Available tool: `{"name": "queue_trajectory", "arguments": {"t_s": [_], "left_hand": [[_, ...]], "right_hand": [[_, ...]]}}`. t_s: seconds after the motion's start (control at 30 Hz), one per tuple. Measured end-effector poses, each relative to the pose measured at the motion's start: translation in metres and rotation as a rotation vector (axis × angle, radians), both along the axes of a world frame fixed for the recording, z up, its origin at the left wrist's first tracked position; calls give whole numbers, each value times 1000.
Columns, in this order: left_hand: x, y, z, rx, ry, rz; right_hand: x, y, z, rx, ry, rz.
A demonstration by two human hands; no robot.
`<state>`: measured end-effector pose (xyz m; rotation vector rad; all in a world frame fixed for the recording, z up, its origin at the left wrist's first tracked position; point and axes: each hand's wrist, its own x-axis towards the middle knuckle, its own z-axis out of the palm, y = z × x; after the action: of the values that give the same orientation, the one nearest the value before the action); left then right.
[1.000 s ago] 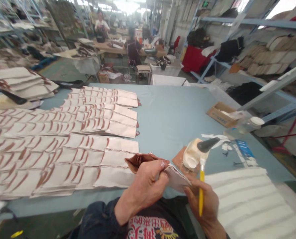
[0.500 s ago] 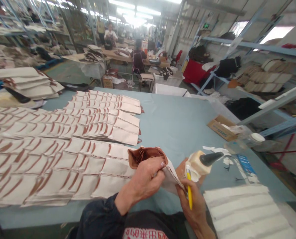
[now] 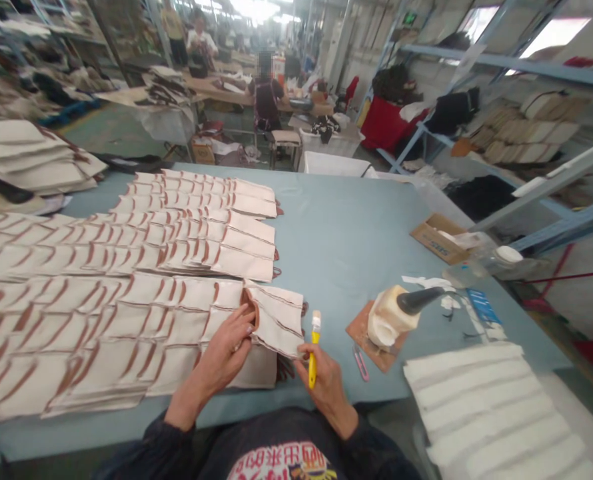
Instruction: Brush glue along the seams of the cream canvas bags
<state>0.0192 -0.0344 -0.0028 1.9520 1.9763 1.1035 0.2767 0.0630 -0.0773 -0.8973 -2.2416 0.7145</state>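
A cream fabric pouch point(image 3: 279, 317) with a brown lining lies on the front row of similar pieces. At its brown mouth, my left hand point(image 3: 224, 350) grips the edge, fingers over the opening and thumb partly hidden. My right hand point(image 3: 324, 380) holds a yellow-handled brush point(image 3: 313, 360) upright, pale bristles up, while its thumb and forefinger touch the pouch's near right corner. To the right, a cut-open plastic jug point(image 3: 389, 320) with a black spout stands on a brown board point(image 3: 359, 327). Beside that board lies a pair of pink thread snips point(image 3: 360, 363).
Overlapping rows of cream pieces point(image 3: 96, 320) cover the left of the blue-green table point(image 3: 326, 227). A stack of pale strips point(image 3: 496, 407) sits at the front right. Behind it are a cardboard box point(image 3: 439, 240) and a clear jar point(image 3: 506, 257). People work farther back.
Both hands have moved left with the pouch, which has gone from being held up near the jug to lying on the front row. The brush has moved left with my right hand.
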Motion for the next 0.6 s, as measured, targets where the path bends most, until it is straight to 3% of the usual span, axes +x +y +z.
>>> {"name": "queue_trajectory", "arguments": {"t_s": [0.07, 0.17, 0.37, 0.5, 0.6], "left_hand": [[-9, -18, -18, -24, 12, 46], [-15, -42, -31, -61, 35, 92], [-26, -72, -47, -121, 109, 137], [-35, -100, -61, -132, 161, 123], [-39, -103, -57, -107, 135, 114]], "right_hand": [[-4, -8, -6, -21, -8, 18], [-3, -13, -11, -50, -5, 27], [7, -6, -14, -140, 33, -5], [16, -6, -5, -222, 54, -41], [23, -6, 4, -276, 66, -84]]}}
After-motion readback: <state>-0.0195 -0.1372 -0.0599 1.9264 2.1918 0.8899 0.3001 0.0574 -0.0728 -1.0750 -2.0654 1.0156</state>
